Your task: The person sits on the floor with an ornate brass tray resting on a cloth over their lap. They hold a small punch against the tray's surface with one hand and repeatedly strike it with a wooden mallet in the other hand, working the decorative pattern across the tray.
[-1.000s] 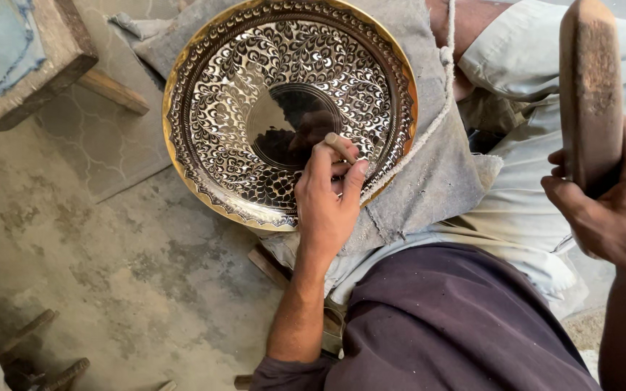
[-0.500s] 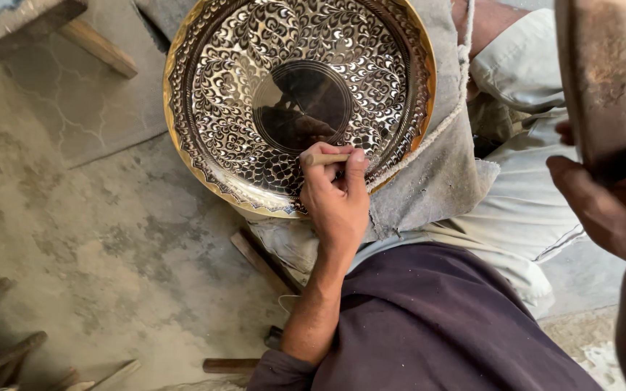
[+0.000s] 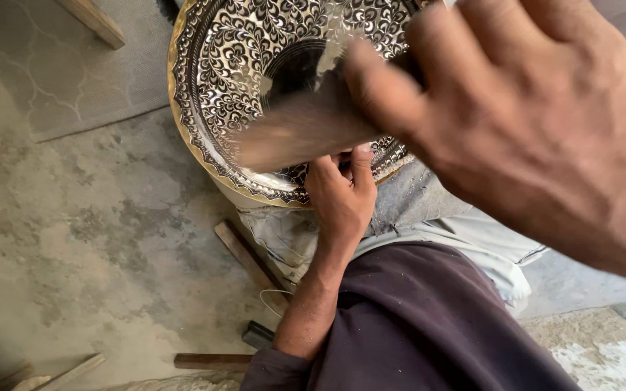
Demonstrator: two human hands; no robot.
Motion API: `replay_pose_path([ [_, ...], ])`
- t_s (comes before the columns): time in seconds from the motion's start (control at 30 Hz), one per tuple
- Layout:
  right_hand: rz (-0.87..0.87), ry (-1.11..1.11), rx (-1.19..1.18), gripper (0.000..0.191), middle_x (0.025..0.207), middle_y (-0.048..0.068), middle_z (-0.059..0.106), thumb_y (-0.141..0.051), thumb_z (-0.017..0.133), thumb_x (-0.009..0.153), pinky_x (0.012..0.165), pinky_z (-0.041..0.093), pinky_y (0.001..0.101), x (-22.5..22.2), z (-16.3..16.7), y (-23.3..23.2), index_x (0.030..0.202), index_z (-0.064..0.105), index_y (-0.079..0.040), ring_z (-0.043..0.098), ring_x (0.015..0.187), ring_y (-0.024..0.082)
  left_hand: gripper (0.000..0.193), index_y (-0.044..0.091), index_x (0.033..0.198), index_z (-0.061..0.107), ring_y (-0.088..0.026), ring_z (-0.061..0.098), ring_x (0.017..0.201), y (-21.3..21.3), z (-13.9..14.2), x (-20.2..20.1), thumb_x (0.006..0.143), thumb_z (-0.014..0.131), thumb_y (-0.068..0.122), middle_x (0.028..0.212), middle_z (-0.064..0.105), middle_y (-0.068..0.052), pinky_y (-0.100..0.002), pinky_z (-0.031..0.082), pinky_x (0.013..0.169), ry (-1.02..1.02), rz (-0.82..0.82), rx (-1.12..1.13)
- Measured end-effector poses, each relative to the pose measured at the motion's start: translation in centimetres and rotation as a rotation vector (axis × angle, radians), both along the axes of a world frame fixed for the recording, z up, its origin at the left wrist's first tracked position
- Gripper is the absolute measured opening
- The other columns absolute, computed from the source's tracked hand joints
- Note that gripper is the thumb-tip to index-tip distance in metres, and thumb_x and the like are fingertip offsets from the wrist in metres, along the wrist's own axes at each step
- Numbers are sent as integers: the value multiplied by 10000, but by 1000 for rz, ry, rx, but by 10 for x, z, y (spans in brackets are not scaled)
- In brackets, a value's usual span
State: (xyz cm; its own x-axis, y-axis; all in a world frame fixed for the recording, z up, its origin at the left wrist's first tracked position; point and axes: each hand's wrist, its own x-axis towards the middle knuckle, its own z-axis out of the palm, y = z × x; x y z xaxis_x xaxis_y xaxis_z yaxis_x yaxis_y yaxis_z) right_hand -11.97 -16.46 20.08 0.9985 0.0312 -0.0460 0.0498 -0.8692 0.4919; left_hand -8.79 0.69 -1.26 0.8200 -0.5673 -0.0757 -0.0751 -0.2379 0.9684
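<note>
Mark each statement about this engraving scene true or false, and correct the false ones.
1. The round engraved metal tray has a floral pattern. True.
2. The left hand rests at the tray's lower rim. True.
3. The right hand is empty. False: it grips a blurred wooden mallet.
4. The tray lies flat on the concrete floor. False: it is propped on the lap, over a grey cloth.
5. The sleeve is white. False: the left sleeve is dark purple.

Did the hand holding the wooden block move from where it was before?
Yes. The right hand swung the wooden block in from the right side and down over the patterned metal plate, close above the left hand at the plate's near rim.
</note>
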Motion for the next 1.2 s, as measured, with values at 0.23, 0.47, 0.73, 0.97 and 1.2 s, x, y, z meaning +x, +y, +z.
replay_pose_path([
  [0.23, 32, 53, -157, 443, 1055, -51, 628, -432, 543, 1022, 838, 460, 291, 8, 2, 8, 1428, 606, -265, 607, 1056, 118, 304, -56, 1154, 516, -196, 742, 886, 3, -11, -2, 1056, 668, 189, 1021, 712, -141, -305, 627, 659, -90, 1, -19],
  [0.47, -92, 58, 201, 468, 1136, -29, 660, -359, 667, 984, 921, 492, 380, 4, -3, 7, 1443, 661, -262, 618, 1119, 184, 294, -31, 1156, 530, -195, 713, 797, 5, -10, -1, 1041, 685, 191, 970, 700, -127, -328, 588, 637, -88, 4, 43],
  [0.73, 4, 136, -171, 391, 1026, -45, 646, -421, 559, 999, 848, 489, 342, 1, -9, 6, 1328, 658, -236, 614, 1033, 142, 273, -22, 1161, 550, -206, 712, 799, 5, -4, 2, 1049, 662, 201, 988, 700, -114, -315, 571, 641, -91, -13, 31],
  [0.97, 12, 83, -116, 413, 1058, -31, 660, -406, 559, 1013, 869, 497, 333, 2, -6, 7, 1375, 647, -226, 624, 1049, 143, 247, -6, 1122, 566, -204, 707, 800, 3, -3, 3, 1047, 680, 200, 964, 692, -124, -297, 560, 637, -172, -15, 78],
  [1.2, 21, 77, -151, 432, 1081, -25, 673, -394, 556, 1027, 890, 502, 322, -1, -7, 5, 1413, 639, -219, 637, 1055, 141, 338, -62, 1108, 538, -211, 720, 844, 4, -6, 1, 1036, 663, 244, 1007, 657, -160, -290, 611, 616, -93, 7, 31],
])
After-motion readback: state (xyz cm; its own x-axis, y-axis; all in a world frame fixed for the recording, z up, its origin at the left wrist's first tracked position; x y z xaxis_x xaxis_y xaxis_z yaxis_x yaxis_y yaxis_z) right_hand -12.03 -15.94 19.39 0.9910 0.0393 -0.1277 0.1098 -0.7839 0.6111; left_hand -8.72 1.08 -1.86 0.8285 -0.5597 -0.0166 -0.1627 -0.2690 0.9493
